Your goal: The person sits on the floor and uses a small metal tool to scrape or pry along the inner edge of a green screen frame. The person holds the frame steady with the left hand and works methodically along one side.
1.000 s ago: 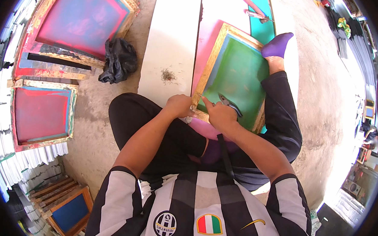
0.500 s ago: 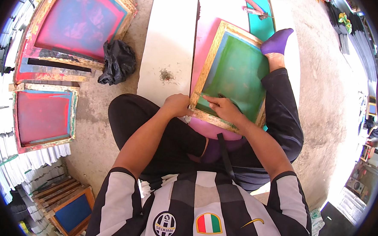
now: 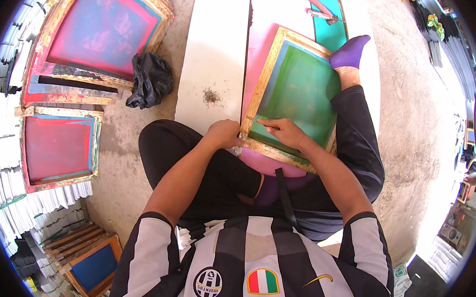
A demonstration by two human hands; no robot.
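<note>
A wooden-framed printing screen [image 3: 265, 81] with green mesh leans across my lap, on the white and pink boards. My left hand [image 3: 224, 134] is closed at its near left corner, where the fingertips are partly hidden. Over the near left part of the mesh is my right hand [image 3: 287, 133], its index finger stretched toward the left rail. The other fingers are curled, and a thin pointed thing seems to run from the fingertip to the rail; its kind is too small to make out. My foot in a purple sock [image 3: 350, 52] rests against the screen's right edge.
Pink-and-blue screens [image 3: 100, 40] and a red screen [image 3: 60, 147] lie at the left beside a black plastic bag [image 3: 151, 80]. Dark scraps [image 3: 210, 96] are scattered on the white board [image 3: 208, 42]. A pink-handled clamp or tool [image 3: 322, 10] lies on a teal panel [image 3: 331, 33].
My right hand has turned slightly, and the dark shape seen above its knuckles earlier no longer shows. My left hand stays at the frame's corner. The whole view has shifted a little.
</note>
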